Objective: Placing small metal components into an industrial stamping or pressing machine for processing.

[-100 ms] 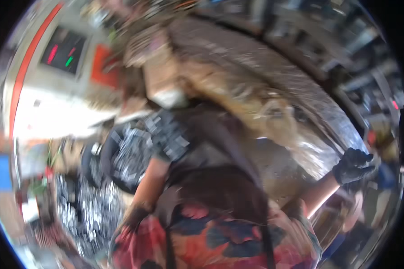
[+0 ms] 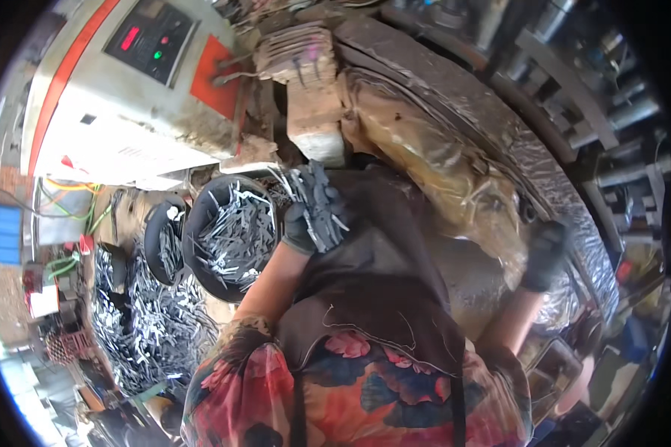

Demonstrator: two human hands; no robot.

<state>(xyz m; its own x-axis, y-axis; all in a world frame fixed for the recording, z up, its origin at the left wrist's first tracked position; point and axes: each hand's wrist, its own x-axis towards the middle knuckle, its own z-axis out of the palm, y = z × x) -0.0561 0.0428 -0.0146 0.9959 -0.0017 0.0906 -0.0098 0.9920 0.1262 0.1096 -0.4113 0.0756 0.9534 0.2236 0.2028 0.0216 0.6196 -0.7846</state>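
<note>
My left hand (image 2: 303,229), in a dark glove, is closed around a bundle of thin grey metal strips (image 2: 322,203). It is in front of my dark apron (image 2: 373,223), just right of a round black bowl (image 2: 192,257) heaped with similar strips. On the right, my gloved right hand (image 2: 548,253) is smeared by motion, so its fingers and anything in them cannot be made out. It hangs over the crumpled clear plastic sheeting (image 2: 574,302), close to the yellowish plastic cover (image 2: 447,179).
A white machine cabinet (image 2: 134,141) with a dark control panel (image 2: 150,41) stands at upper left. A smaller black container (image 2: 164,242) and a large heap of metal strips (image 2: 160,328) lie left of the bowl. Metal machinery (image 2: 611,141) fills the upper right.
The scene has shifted rightward in view and become sharper. My right hand has come inward from the far right. My left hand still has the strips in it.
</note>
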